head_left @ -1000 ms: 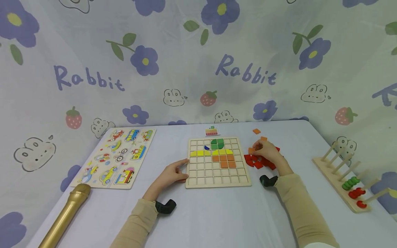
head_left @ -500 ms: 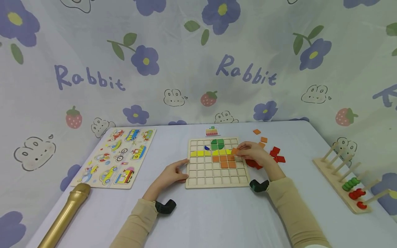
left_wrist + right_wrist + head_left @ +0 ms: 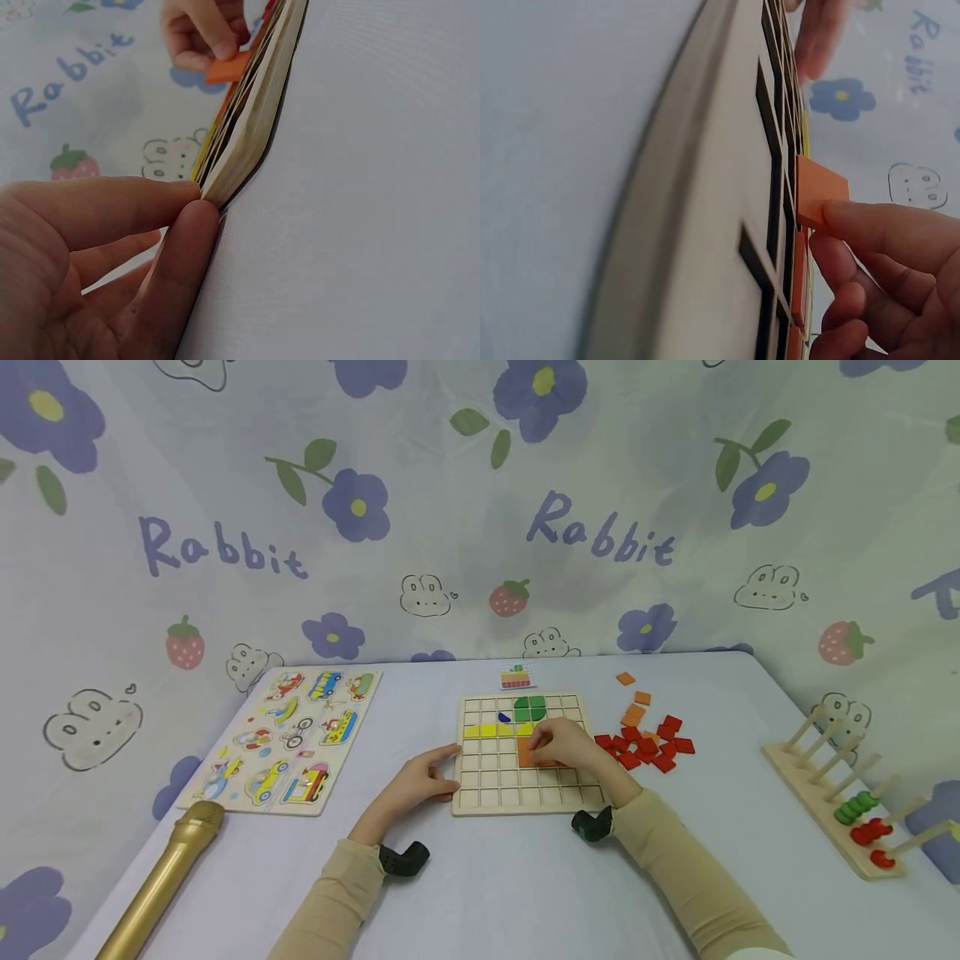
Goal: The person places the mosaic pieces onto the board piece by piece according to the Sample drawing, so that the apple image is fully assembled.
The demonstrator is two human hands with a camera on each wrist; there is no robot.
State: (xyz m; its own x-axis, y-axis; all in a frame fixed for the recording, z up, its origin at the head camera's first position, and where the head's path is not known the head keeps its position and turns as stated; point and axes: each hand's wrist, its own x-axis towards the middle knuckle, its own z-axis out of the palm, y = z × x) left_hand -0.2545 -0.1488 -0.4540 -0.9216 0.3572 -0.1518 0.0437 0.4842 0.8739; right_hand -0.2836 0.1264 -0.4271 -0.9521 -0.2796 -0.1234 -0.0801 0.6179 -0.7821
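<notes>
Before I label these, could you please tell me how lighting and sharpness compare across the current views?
Head: bright, fairly even light, lines on the grid board legible; left wrist: dimmer, printed backdrop soft; right wrist: also dim, the board's near edge blurred, the orange tile clearer.

On the white table (image 3: 480, 893) are placed: left, puzzle board (image 3: 277, 750), microphone (image 3: 161, 877); centre, grid board (image 3: 489, 781); far, card (image 3: 517, 675); right, loose tiles (image 3: 647, 746), peg rack (image 3: 823, 814).
</notes>
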